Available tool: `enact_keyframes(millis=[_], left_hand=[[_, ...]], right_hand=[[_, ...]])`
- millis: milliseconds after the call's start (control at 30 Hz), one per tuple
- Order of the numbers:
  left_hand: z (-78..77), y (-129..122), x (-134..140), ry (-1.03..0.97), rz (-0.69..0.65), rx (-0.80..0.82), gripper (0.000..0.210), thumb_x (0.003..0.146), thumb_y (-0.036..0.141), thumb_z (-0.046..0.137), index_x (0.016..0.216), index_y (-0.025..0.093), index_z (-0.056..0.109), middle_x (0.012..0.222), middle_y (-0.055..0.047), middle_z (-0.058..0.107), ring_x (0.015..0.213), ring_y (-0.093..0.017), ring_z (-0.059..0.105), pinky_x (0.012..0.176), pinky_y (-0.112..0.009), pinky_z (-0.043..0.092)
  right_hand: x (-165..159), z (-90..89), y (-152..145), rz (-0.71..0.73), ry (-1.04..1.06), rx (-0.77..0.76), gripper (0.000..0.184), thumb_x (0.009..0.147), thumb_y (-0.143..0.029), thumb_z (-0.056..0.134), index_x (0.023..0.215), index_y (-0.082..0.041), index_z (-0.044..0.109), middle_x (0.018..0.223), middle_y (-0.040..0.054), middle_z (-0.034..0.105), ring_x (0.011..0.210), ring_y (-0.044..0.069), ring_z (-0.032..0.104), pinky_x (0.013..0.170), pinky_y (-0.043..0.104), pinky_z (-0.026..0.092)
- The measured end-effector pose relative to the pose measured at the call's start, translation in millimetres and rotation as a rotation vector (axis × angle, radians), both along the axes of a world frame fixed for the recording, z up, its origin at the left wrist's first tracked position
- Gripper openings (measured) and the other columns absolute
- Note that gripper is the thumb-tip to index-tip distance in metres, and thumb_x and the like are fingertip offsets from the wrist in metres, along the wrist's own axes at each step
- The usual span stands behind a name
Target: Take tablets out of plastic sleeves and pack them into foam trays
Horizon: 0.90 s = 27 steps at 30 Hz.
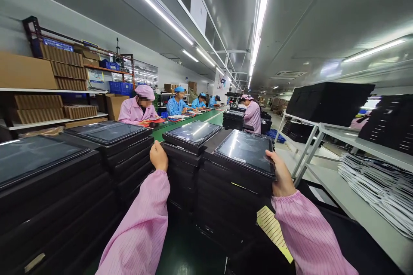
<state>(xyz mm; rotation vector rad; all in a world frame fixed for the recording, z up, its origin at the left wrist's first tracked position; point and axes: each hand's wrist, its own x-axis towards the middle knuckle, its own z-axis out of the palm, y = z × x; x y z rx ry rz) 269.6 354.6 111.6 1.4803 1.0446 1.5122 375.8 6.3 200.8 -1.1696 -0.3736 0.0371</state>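
In front of me, two flat dark touchscreen panels, a left one (193,132) and a right one (247,148), lie face up on stacked black trays (232,180). My left hand (159,157) is closed at the left side of the stack, its fingertips partly hidden behind the tray edge. On the opposite side, my right hand (281,174) grips the right edge of the upper tray, the thumb on top by the right panel's corner. A yellow sheet of small printed marks (274,230) hangs beside my right forearm.
More panel-topped tray stacks (109,133) stand at left. A green conveyor (206,117) runs ahead, with several people seated along it and a person in pink (252,114) standing right. White shelving (322,163) at right holds black boxes (325,102) and stacked white sheets (377,193).
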Motion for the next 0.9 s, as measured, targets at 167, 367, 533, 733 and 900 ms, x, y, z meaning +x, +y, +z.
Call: enact_keyframes(millis=[167,367,533,733,900], left_hand=[[7.4,7,-11,0.01,-0.071,-0.018,0.054,0.094,0.046,0.024,0.086,0.017,0.069,0.098,-0.016,0.072,0.097,-0.031,0.063,0.087,-0.04,0.044],[36.8,21,-8,0.014,-0.134,-0.019,0.047,0.093,0.047,0.031,0.076,0.02,0.065,0.092,-0.014,0.071,0.095,-0.031,0.063,0.087,-0.04,0.044],[39.3,15,-2,-0.06,-0.101,-0.043,0.051,0.091,0.057,0.034,0.059,0.021,0.051,0.068,-0.008,0.063,0.077,-0.025,0.059,0.078,-0.036,0.045],[32.6,12,-1,-0.184,-0.015,-0.028,0.053,0.095,0.056,0.022,0.067,0.021,0.05,0.077,-0.007,0.063,0.079,-0.022,0.057,0.082,-0.036,0.044],[29.5,1,-14,-0.191,-0.027,-0.006,0.049,0.097,0.048,0.025,0.086,0.016,0.061,0.096,-0.012,0.067,0.098,-0.024,0.06,0.094,-0.037,0.044]], right_hand=[[-7,4.9,-4,0.052,0.038,-0.021,0.019,0.072,-0.033,0.065,0.089,-0.025,0.061,0.082,-0.0003,0.072,0.078,0.022,0.071,0.06,0.03,0.06],[2,6.4,-7,0.037,-0.033,-0.065,0.022,0.069,-0.03,0.066,0.091,-0.025,0.063,0.085,-0.0026,0.071,0.081,0.02,0.069,0.058,0.024,0.056],[0,4.5,-4,0.049,-0.034,-0.041,0.024,0.068,-0.034,0.064,0.09,-0.025,0.061,0.084,-0.0032,0.07,0.08,0.02,0.069,0.056,0.024,0.055],[-13,5.5,-3,0.061,-0.042,-0.009,0.025,0.069,-0.037,0.063,0.091,-0.025,0.062,0.083,-0.0015,0.069,0.082,0.021,0.068,0.06,0.026,0.056],[-16,-0.8,-4,0.032,-0.074,0.001,0.025,0.071,-0.039,0.065,0.092,-0.026,0.066,0.093,-0.0004,0.071,0.095,0.022,0.067,0.07,0.027,0.058]])
